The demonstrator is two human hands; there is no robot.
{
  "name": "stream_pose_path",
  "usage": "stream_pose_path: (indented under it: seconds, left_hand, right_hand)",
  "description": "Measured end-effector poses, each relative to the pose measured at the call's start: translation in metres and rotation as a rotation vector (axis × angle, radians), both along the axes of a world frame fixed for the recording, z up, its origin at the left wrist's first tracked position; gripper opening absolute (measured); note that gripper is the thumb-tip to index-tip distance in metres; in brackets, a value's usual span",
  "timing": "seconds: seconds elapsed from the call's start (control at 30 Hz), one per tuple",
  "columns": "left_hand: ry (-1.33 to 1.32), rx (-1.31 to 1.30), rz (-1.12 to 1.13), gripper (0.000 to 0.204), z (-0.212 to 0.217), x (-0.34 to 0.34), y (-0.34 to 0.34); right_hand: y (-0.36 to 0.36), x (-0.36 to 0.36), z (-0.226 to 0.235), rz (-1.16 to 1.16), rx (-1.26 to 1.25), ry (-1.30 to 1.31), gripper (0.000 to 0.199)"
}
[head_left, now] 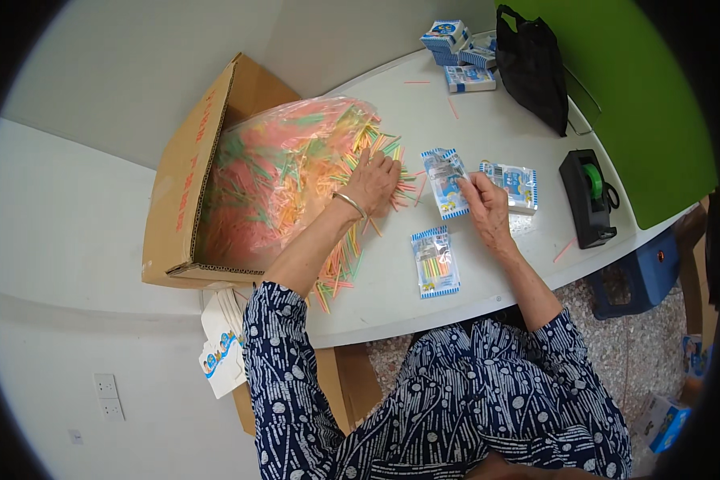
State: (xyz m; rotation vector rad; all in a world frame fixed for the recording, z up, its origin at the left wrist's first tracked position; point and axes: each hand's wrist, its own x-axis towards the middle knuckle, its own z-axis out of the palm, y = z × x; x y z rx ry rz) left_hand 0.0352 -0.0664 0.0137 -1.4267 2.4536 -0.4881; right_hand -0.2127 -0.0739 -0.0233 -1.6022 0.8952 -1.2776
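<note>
Thin pastel sticks (pixel 338 268), pink, yellow and green, spill from a clear plastic bag (pixel 276 172) onto the white table. My left hand (pixel 370 186), a bangle on its wrist, lies over the spilled sticks with fingers slightly apart; what is under its fingertips is hidden. Between the thumb and fingers of my right hand (pixel 488 206) is a small blue-and-white packet (pixel 445 182), held by its right side above the table. A second packet (pixel 435 262), with coloured sticks showing through its window, lies flat nearer to me. Stacked packets (pixel 514 186) sit just beyond my right hand.
The bag lies in an open cardboard box (pixel 186 188) at left. A black tape dispenser (pixel 588 200) with green tape stands at right. Farther back are more packet stacks (pixel 448 38) and a black bag (pixel 530 68). A blue stool (pixel 638 276) is beside the table.
</note>
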Motion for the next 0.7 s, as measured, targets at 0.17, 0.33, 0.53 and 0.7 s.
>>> stream_pose_path:
  seconds: [0.17,0.33,0.53,0.7]
  left_hand:
    - [0.054,-0.096,-0.013,0.022,-0.015,-0.008,-0.005]
    - [0.186,-0.161,0.087,0.011,-0.030,-0.009,-0.005]
    - [0.380,-0.215,0.152,0.010,-0.032,-0.005,-0.005]
    - [0.858,-0.119,0.724,0.019,-0.019,-0.002,-0.001]
  right_hand:
    - [0.000,-0.002,0.002,-0.008,-0.002,0.024,0.017]
    - [0.000,-0.002,0.000,-0.007,0.009,0.019,0.017]
    - [-0.003,-0.002,-0.003,-0.012,-0.001,0.023,0.017]
    - [0.003,0.005,0.005,0.041,0.166,-0.063,0.019]
